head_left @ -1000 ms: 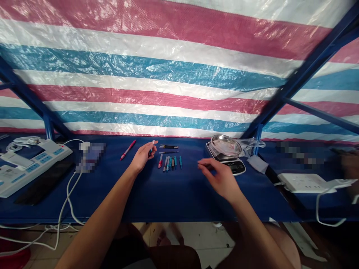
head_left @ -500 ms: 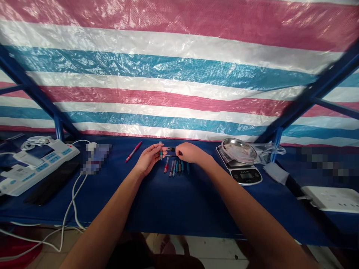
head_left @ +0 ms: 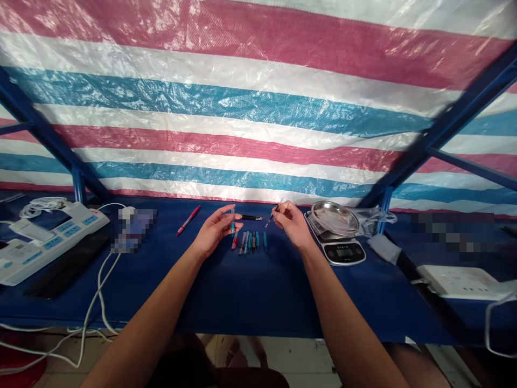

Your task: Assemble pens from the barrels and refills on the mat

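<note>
My left hand [head_left: 213, 230] is closed on a clear pen barrel with a teal grip [head_left: 233, 226], which stands roughly upright between thumb and fingers. Further right, my right hand [head_left: 293, 225] pinches a thin pen refill [head_left: 268, 221], slanted with its tip down to the left. Between the hands lie dark refills [head_left: 252, 217] on the blue tabletop [head_left: 250, 291]. A row of short pen parts sits just below them: a red one [head_left: 235, 242] at the left, several clear, teal and grey ones in the middle, and a teal one [head_left: 265, 240] at the right end.
A red pen [head_left: 188, 221] lies left of my left hand. At the right stands a digital scale [head_left: 344, 253] with a metal dish [head_left: 335, 216] and plastic bags. Power strips [head_left: 60, 237], cables and a black flat object [head_left: 67, 267] fill the left side. A striped sheet hangs behind.
My right hand has moved right, away from the dark refills, and now shows a refill in its fingers. My left hand still holds the barrel. The view has shifted slightly.
</note>
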{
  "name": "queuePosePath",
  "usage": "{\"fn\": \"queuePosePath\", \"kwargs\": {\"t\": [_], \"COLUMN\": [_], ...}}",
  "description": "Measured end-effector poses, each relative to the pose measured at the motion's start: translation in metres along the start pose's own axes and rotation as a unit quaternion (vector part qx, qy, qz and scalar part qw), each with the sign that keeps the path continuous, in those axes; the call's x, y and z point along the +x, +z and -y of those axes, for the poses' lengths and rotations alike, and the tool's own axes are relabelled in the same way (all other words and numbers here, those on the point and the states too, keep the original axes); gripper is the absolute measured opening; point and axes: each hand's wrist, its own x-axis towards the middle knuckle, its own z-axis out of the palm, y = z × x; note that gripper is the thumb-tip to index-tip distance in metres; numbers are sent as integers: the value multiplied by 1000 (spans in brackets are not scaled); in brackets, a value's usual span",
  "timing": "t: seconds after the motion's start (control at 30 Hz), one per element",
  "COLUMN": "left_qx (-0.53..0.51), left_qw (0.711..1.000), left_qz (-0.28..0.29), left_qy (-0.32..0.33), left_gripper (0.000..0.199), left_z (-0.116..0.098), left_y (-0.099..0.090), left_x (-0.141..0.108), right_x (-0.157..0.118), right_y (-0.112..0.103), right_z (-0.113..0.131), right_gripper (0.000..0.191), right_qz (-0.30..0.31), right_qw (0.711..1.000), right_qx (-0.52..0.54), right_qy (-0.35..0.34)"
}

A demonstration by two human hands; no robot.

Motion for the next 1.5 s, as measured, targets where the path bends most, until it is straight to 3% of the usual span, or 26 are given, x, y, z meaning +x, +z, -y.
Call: {"fn": "queuePosePath", "kwargs": {"t": [0.17,0.37,0.47,0.6,0.8,1.1,1.5], "left_qx": [47,78,86,86,92,197,217], "left_qw": [999,995,993,993,992,971,949], "left_qz": [26,63,76,84,89,132,229], "left_qy": [4,-2,-7,-9,-8,-13,-18], "left_gripper": [54,53,54,54,52,52,40], "left_z": [2,2,1,1,4,2,1], "left_y": [3,10,15,17,15,18,26], "left_x": [-4,-9,-12,-13,-13,-17,-21], "right_x": [-20,-24,-27,-30,-30,-28,-32], "right_y": [10,18,20,20,26,35,31], "right_z": [-4,0,0,-2,-1,2,5], "right_gripper": [27,20,29,44,43,50,53], "right_qz": [-11,45,66,87,83,27,104], "right_qw": [979,955,950,955,958,985,987], "right_qx": [191,264,281,256,224,141,28], "right_qy": [74,123,117,125,158,100,120]}}
